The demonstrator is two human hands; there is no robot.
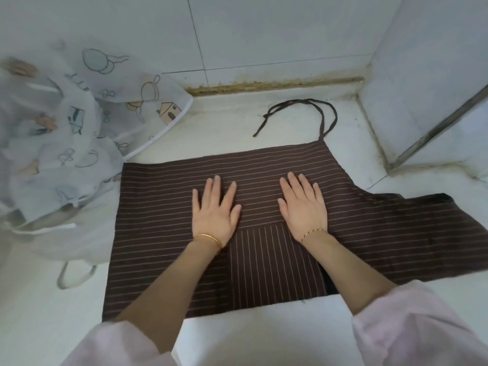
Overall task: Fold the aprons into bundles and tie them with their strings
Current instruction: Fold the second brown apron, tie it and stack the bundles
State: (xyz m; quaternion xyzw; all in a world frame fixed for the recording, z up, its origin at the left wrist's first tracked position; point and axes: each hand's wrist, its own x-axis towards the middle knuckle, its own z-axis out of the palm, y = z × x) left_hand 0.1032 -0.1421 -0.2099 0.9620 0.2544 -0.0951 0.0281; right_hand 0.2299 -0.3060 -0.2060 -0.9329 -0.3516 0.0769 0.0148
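Both hands, left hand (215,207) and right hand (303,204), lie flat with fingers spread, smoothing the brown striped apron (169,207) spread on the white worktop (224,122), so folding seems barely begun; next comes folding it over, keeping its strings (298,107) free.

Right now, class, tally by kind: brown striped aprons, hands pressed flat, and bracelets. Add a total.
Striped aprons: 1, the brown striped apron
Hands pressed flat: 2, left hand and right hand
Bracelets: 2, gold bangle and twisted bracelet
Total: 5
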